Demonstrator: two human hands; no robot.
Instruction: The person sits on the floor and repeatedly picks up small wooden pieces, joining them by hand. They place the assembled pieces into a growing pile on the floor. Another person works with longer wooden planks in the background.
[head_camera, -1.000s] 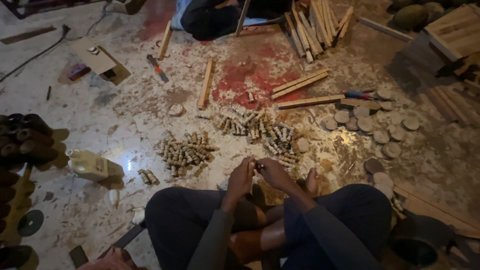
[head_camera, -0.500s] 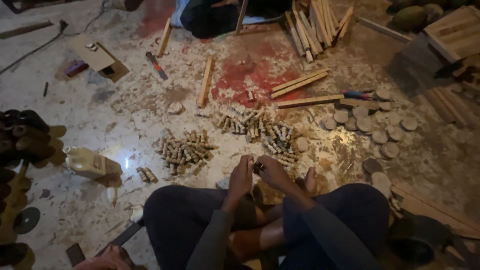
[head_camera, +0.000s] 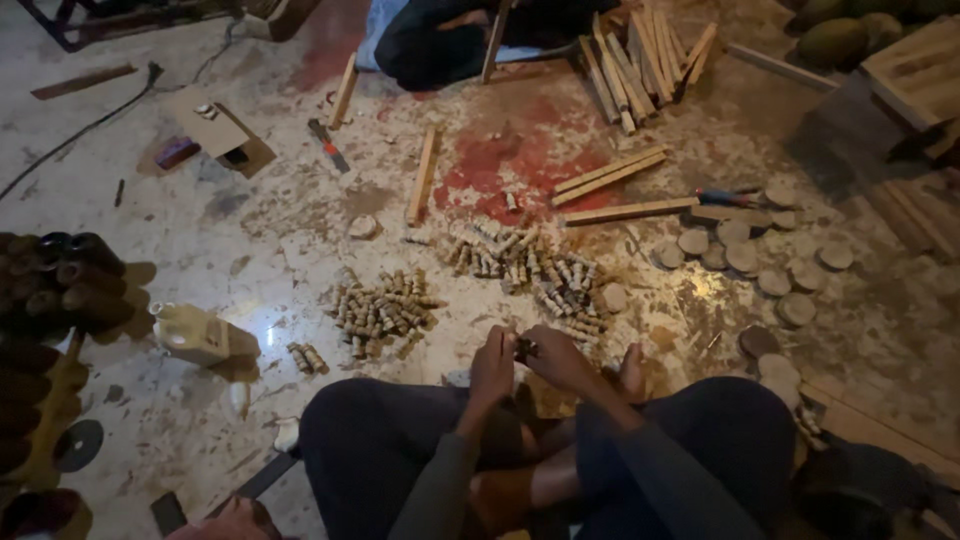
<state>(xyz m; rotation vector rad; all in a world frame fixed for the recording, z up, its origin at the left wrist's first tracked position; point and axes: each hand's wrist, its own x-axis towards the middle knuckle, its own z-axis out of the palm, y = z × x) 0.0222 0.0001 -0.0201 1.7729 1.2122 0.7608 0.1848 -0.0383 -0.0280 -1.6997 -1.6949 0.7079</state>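
Person seated cross-legged on dusty floor (head_camera: 250, 250), left hand (head_camera: 493, 364) and right hand (head_camera: 556, 358) closed together on 1 small dark wooden piece (head_camera: 525, 348) above lap, heaps of short tan wooden pegs (head_camera: 385, 312) just ahead, round wooden discs (head_camera: 745, 258) to right

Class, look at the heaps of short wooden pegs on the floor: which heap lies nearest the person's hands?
The right-hand heap, straight ahead of the left hand and right hand. The other heap lies further off to the left, beyond the knee.

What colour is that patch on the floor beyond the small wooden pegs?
Red patch, clearest in the head view.
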